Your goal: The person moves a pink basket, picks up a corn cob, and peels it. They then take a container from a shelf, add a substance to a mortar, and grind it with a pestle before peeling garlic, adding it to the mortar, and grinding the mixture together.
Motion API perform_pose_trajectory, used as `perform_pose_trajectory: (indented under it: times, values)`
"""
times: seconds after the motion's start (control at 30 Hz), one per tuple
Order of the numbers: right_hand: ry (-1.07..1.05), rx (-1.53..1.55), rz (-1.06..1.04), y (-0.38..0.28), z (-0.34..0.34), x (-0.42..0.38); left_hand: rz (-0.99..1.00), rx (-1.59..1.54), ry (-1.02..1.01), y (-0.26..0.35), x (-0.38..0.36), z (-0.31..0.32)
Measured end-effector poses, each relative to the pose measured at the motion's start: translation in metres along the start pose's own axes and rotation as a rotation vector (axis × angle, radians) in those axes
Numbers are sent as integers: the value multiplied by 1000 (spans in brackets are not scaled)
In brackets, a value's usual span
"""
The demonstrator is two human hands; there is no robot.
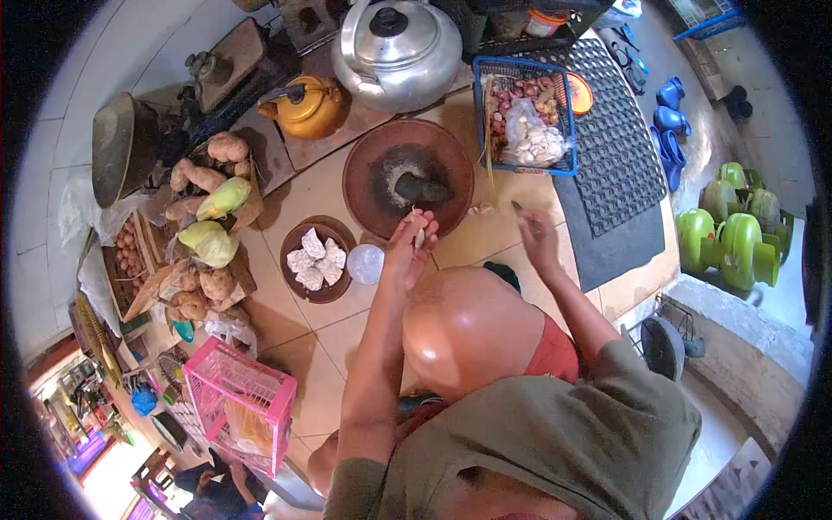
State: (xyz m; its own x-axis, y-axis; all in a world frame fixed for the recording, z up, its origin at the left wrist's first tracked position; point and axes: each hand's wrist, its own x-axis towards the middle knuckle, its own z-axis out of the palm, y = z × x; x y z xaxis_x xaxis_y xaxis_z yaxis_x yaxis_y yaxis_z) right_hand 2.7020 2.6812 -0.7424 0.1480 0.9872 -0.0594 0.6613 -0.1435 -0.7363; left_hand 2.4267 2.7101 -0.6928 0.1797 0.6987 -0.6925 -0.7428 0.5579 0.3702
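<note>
Two hands work low over the tiled floor (485,238). Left hand (411,238) has its grip pinched on a small pale clove (420,236), held just near the rim of the stone mortar (407,178). Right hand (537,238) has its grip clenched on a small knife (518,209), blade pointing far. Pestle (421,188) lies inside the mortar. Blue basket (524,113) of shallots and garlic sits far right; a plate of white chunks (316,260) left.

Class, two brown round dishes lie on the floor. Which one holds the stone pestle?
The larger brown mortar dish nearest the left hand holds the pestle; the smaller dish holds pale chunks.
</note>
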Motion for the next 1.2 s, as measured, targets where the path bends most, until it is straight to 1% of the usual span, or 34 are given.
perform_pose_trajectory:
  times: [0.03,0.07,0.1,0.13,0.17,0.2,0.23,0.27,0.33,0.37,0.4,0.47,0.6,0.63,0.67,0.73,0.8,0.83,0.87,0.9,0.93,1.0,1.07,1.13,1.2]
  values:
    - [102,-193,-115,25,-11,-15,-11,85,4,0,1,2]
    - [62,-353,-114,44,-20,-32,-20,169,11,0,2,4]
    - [-20,-476,-21,61,-24,-46,-22,164,14,1,4,7]
    - [-27,-480,-20,81,-25,-53,-19,140,-6,0,5,10]
    - [-140,-457,26,100,-25,-60,-16,116,-26,-2,5,11]
    - [-250,-430,70,97,-27,-61,-16,112,-24,-5,6,11]
    - [-224,-463,-11,93,-28,-61,-2,84,-40,-7,7,11]
    - [-224,-458,-17,87,-29,-63,14,58,-54,-6,8,10]
    - [-164,-229,39,55,-31,-67,15,117,-29,2,0,15]
    - [-106,-241,-63,48,-27,-66,10,172,-7,6,-3,18]
    - [-107,-237,-69,26,-27,-58,17,172,-5,8,-2,18]
    - [-174,236,238,-40,-33,-38,96,206,-52,7,-1,19]
    - [-309,493,-42,-93,-19,-1,89,209,-108,-2,10,21]
    - [-306,493,-42,-107,-19,7,81,210,-103,-3,12,22]
    - [-402,439,-68,-121,-20,16,76,211,-97,-4,12,24]
    - [-500,389,-98,-139,-18,26,115,257,-90,-3,9,30]
    - [-683,437,88,-148,-14,30,151,304,-77,-3,8,31]
    - [-685,439,88,-150,-10,29,198,318,-118,-4,9,30]
    - [-651,515,45,-151,-6,26,244,333,-161,-5,10,29]
    - [-616,590,4,-149,-4,24,242,334,-163,-6,10,29]
    - [-613,589,5,-147,-3,23,244,328,-170,-6,11,28]
    - [-707,596,95,-143,-3,22,243,322,-174,-7,11,26]
    - [-670,606,89,-146,-4,19,251,391,-157,-8,13,25]
    - [-629,617,82,-144,-5,18,238,380,-152,-12,14,27]
    - [-613,553,107,-136,-2,16,227,371,-146,-15,18,25]
